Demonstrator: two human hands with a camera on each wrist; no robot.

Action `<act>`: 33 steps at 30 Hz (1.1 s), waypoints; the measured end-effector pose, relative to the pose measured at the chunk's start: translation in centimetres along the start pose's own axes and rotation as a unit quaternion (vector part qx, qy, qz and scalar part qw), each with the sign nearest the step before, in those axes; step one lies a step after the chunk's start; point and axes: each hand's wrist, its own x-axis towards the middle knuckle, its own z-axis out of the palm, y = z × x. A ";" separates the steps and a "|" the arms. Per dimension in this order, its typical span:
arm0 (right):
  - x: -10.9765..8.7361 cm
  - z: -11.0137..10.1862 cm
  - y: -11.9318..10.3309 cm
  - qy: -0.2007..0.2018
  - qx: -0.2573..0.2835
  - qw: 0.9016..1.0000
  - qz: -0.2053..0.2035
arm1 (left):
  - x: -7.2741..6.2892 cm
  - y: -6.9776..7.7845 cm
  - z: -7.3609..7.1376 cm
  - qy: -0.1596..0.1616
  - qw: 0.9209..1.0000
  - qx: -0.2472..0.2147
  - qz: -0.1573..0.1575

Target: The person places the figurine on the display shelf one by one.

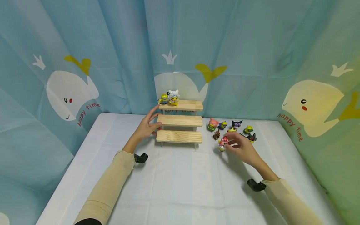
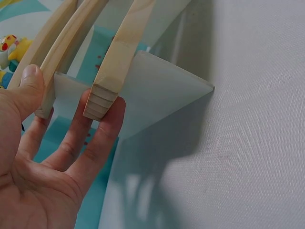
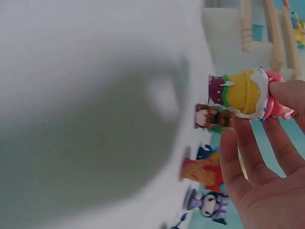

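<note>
From where I stand, the person has both hands busy at a white-covered counter (image 1: 174, 187). The left hand (image 1: 146, 126) grips the left end of a three-step wooden stand (image 1: 180, 120), thumb against one board and fingers about the ends of the boards. The right hand (image 1: 240, 147), just to the right of the stand, pinches a pink figure (image 1: 223, 143) between thumb and fingers. That figure is upright, its pink head in the grip, with yellow and purple lower down; I can't tell whether its base touches the counter.

On the top step, toward its left end, a minion (image 1: 164, 98) and a white-hooded figure (image 1: 174, 97) stand side by side. To the right of the stand, near the back of the counter, there's a loose cluster: a pig (image 1: 212, 124), a blue-and-yellow figure (image 1: 222, 125), a small brown figure (image 1: 216, 135), a purple-and-black figure (image 1: 237, 124), a green figure (image 1: 248, 129) and a black-eared one (image 1: 252, 137). The right hand partly hides others.

Behind hangs a blue curtain (image 1: 123, 40) printed with pale whales and "happy time". Both sleeves (image 1: 108, 184) are beige.
</note>
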 end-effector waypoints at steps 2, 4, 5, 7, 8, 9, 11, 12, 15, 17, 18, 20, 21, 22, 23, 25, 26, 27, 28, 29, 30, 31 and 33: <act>0.2 -0.5 -0.5 -0.001 -0.004 1.000 0.005 | 0.0 0.0 0.0 0.000 1.000 0.006 0.006; 0.3 -1.0 -1.0 0.001 -0.007 1.000 0.008 | 0.0 -0.1 0.0 -0.002 1.000 0.009 0.011; 0.4 -1.3 -1.2 0.002 -0.009 1.000 0.010 | 0.1 -0.1 0.0 -0.002 1.000 0.009 0.013; 0.6 -1.8 -1.7 0.005 -0.008 1.000 0.011 | 0.1 -0.2 0.0 -0.003 1.000 0.009 0.015; 0.7 -2.1 -1.9 0.008 -0.004 1.000 0.010 | 0.1 -0.2 0.1 -0.003 1.000 0.009 0.015; 0.8 -2.4 -2.1 0.010 0.002 1.000 0.010 | 0.1 -0.2 0.0 -0.003 1.000 0.008 0.014; 1.0 -2.9 -2.4 0.015 0.017 1.000 0.008 | 0.1 -0.2 0.1 -0.003 1.000 0.009 0.012; 1.1 -3.1 -2.6 0.019 0.023 1.000 0.007 | 0.1 -0.2 0.1 -0.002 1.000 0.009 0.011; 1.5 -3.9 -3.2 0.032 0.035 0.999 0.007 | 0.1 -0.1 0.1 0.000 1.000 0.012 0.007; 1.7 -4.3 -3.6 0.046 0.031 0.998 0.010 | 0.1 -0.1 0.1 0.001 1.000 0.014 0.006; 1.8 -4.5 -3.9 0.051 0.028 0.998 0.011 | 0.1 -0.1 0.1 0.002 1.000 0.015 0.005; 2.0 -4.7 -4.3 0.062 0.028 0.998 0.016 | 0.1 0.0 0.1 0.002 1.000 0.016 0.004; 2.1 -4.9 -4.5 0.067 0.028 0.997 0.019 | 0.0 0.0 0.1 0.002 1.000 0.016 0.003; 2.2 -4.9 -4.7 0.073 0.033 0.997 0.023 | 0.0 0.0 0.1 0.001 1.000 0.016 0.003; 2.3 -5.0 -4.8 0.077 0.036 0.996 0.025 | 0.0 0.0 0.1 0.001 1.000 0.016 0.003; 2.5 -5.1 -5.1 0.085 0.043 0.995 0.030 | 0.0 0.0 0.1 0.000 1.000 0.014 0.004; 2.5 -5.1 -5.3 0.089 0.048 0.994 0.031 | 0.0 0.0 0.1 0.000 1.000 0.012 0.006; 2.6 -5.1 -5.4 0.091 0.048 0.994 0.031 | -0.1 -0.1 0.1 -0.002 1.000 0.010 0.007; 2.7 -5.1 -5.5 0.093 0.051 0.994 0.031 | 0.0 -0.1 0.1 -0.003 1.000 0.009 0.008; 2.7 -5.1 -5.5 0.093 0.051 0.994 0.030 | -0.1 -0.1 0.1 -0.003 1.000 0.007 0.009; 2.8 -5.1 -5.6 0.095 0.054 0.994 0.030 | -0.1 -0.2 0.1 -0.003 1.000 0.006 0.009; 2.9 -5.0 -5.6 0.095 0.054 0.994 0.029 | -0.1 -0.2 0.1 -0.003 1.000 0.006 0.008; 3.0 -5.0 -5.7 0.097 0.055 0.993 0.027 | -0.1 -0.2 0.1 -0.002 1.000 0.007 0.006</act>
